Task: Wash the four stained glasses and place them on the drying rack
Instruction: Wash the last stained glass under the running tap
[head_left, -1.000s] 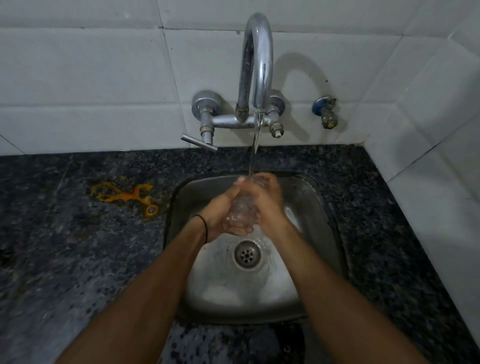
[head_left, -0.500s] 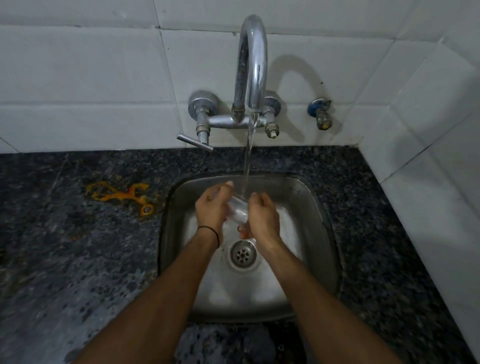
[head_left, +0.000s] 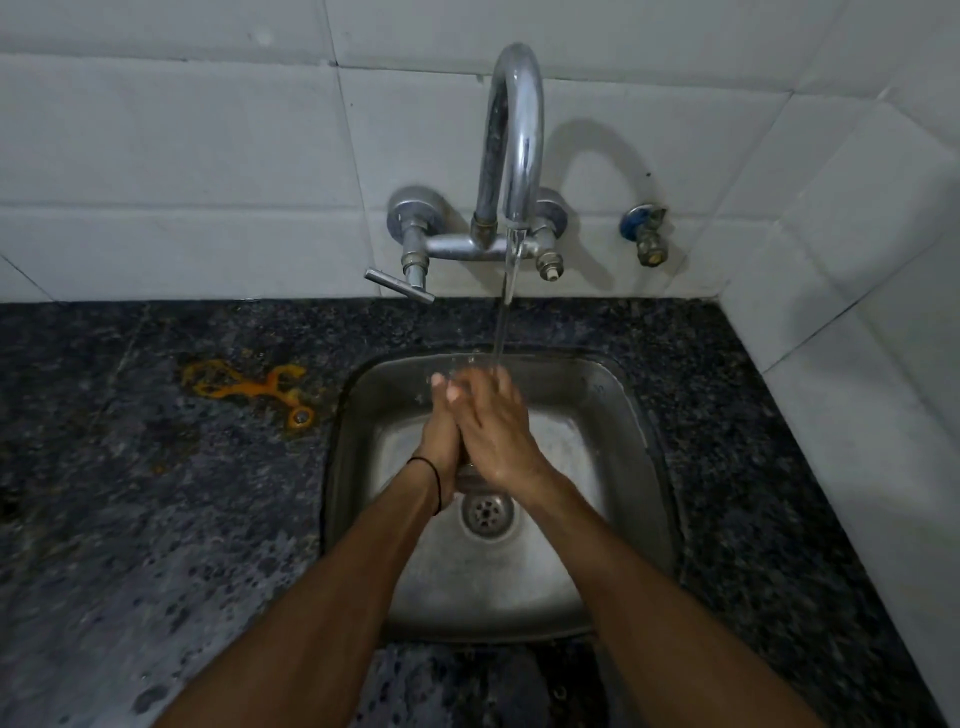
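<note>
At the centre of the frame, both hands meet over the steel sink (head_left: 649, 415), directly under the stream of water (head_left: 501, 332) that falls from the curved tap (head_left: 514, 130) on the tiled wall. The left hand (head_left: 441, 431) and the right hand (head_left: 493, 431) lie palm to palm with fingers stretched forward rather than curled, and they press the glass (head_left: 467, 475) between them; only a pale, blurred bit of it shows just below the heels of the palms, above the drain (head_left: 487, 512), so its tilt and which end faces up cannot be told. The flat, sandwiching hold probably serves to roll or rub the glass so that skin scrubs its outer wall while the water strikes the fingertips and runs down over it. Holding it low inside the basin lets the splash and run-off go to the drain and not onto the dark speckled counter (head_left: 156, 519). A black band (head_left: 434, 478) sits on the left wrist. To the left of the sink, an orange peeler-like tool (head_left: 244, 387) lies on the counter, well apart from the work. The tap's lever handle (head_left: 399, 285) juts toward the left at the middle of the frame. No drying rack or other glasses are in view, so the step in hand looks like rinsing, with placing not yet done.
</note>
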